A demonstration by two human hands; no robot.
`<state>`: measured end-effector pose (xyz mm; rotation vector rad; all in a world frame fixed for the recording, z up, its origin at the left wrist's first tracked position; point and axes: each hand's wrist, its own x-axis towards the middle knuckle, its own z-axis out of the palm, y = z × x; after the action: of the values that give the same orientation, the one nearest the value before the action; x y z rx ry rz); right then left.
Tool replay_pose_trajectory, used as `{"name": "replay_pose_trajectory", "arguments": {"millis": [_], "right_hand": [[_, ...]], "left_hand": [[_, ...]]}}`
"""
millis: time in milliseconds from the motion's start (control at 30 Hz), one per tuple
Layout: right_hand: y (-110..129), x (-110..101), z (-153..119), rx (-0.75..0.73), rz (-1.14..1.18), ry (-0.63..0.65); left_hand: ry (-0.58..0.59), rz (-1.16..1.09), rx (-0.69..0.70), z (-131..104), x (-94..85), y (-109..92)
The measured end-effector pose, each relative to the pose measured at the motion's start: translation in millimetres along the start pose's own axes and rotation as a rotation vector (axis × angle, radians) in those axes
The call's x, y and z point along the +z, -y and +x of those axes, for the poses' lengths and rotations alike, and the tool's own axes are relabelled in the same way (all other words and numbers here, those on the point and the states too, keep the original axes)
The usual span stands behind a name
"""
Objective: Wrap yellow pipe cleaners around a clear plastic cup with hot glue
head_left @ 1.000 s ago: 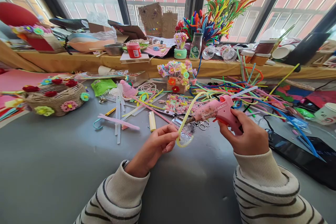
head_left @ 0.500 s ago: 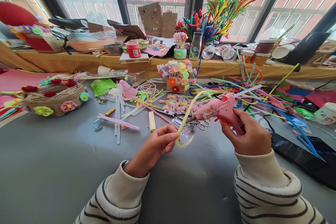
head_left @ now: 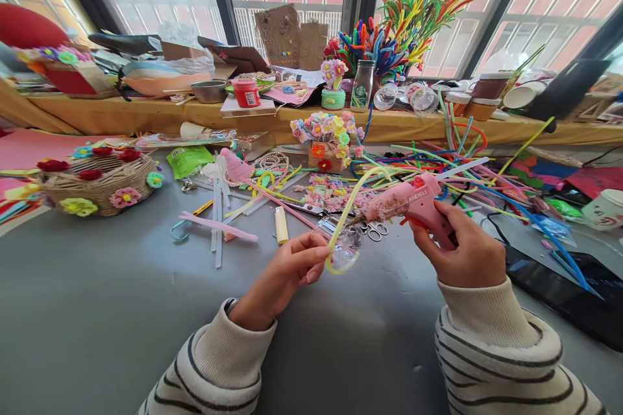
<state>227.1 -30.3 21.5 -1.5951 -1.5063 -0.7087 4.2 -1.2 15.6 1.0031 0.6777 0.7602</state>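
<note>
Between its fingertips, my left hand (head_left: 287, 272) pinches a pale yellow pipe cleaner (head_left: 346, 211), which curves up in a tall arc and bends round at the bottom beside a clear plastic piece (head_left: 348, 243). My right hand (head_left: 460, 243) is wrapped round the handle of a pink glue gun (head_left: 423, 207). Its nozzle points left, close to the yellow pipe cleaner; whether they touch I cannot tell. A translucent glue stick (head_left: 462, 170) sticks out of the gun's back. Small scissors (head_left: 376, 231) lie behind the nozzle.
A twine basket (head_left: 102, 188) with flowers stands at the left. Glue sticks (head_left: 219, 227) and a pale yellow lighter (head_left: 281, 225) lie nearer the middle. Behind are a small flower pot (head_left: 325, 154) and loose pipe cleaners (head_left: 467, 175). A black phone (head_left: 594, 275) lies at right.
The glue gun and my right hand have shifted very slightly to the right. My left hand keeps its pinch on the yellow pipe cleaner, almost unmoved.
</note>
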Motion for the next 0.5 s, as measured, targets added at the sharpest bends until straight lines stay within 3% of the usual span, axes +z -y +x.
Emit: {"name": "replay_pose_trajectory", "arguments": {"millis": [500], "right_hand": [[-10.0, 2.2, -2.3, -0.022, -0.042, -0.025]], "left_hand": [[-0.027, 0.011, -0.01, -0.3, 1.2, -1.0]]}}
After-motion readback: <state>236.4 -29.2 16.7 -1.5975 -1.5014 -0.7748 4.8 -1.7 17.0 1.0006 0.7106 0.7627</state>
